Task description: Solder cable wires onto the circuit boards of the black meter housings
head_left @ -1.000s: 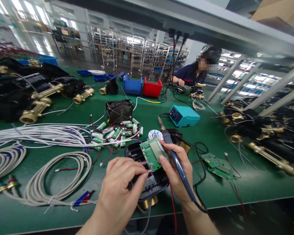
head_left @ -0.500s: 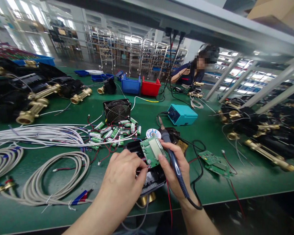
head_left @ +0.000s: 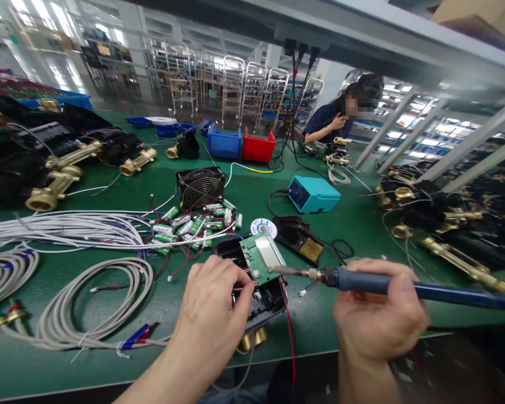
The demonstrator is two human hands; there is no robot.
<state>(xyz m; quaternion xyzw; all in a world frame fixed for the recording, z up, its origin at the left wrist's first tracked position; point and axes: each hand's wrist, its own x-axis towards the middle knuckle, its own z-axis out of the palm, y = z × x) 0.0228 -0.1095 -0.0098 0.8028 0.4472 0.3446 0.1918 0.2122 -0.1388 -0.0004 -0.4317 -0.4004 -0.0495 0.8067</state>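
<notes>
My right hand [head_left: 379, 314] is closed around a soldering iron [head_left: 374, 280], held almost level. Its tip points left, at the lower right edge of a green circuit board [head_left: 256, 261] with a display; whether it touches, I cannot tell. The board lies tilted over an open black housing [head_left: 267, 308] with brass fittings [head_left: 252, 339] beneath. My left hand [head_left: 216, 297] pinches at the board's lower left, with thin wires showing beside the fingertips. What is between thumb and finger is hidden. A red wire [head_left: 290, 342] hangs from the housing's right side.
Behind the board are a solder spool [head_left: 264, 227], an iron stand with sponge [head_left: 305, 241], a teal soldering station [head_left: 314, 195], a fan [head_left: 201, 188] and several green-white batteries [head_left: 197, 226]. Coiled cables [head_left: 96, 303] lie left. Brass-fitted meters [head_left: 463, 252] crowd the right. Another person [head_left: 326, 123] sits opposite.
My right hand has left the board and moved right, turning the soldering iron from upright to nearly level, tip toward the board. My left hand stays in place.
</notes>
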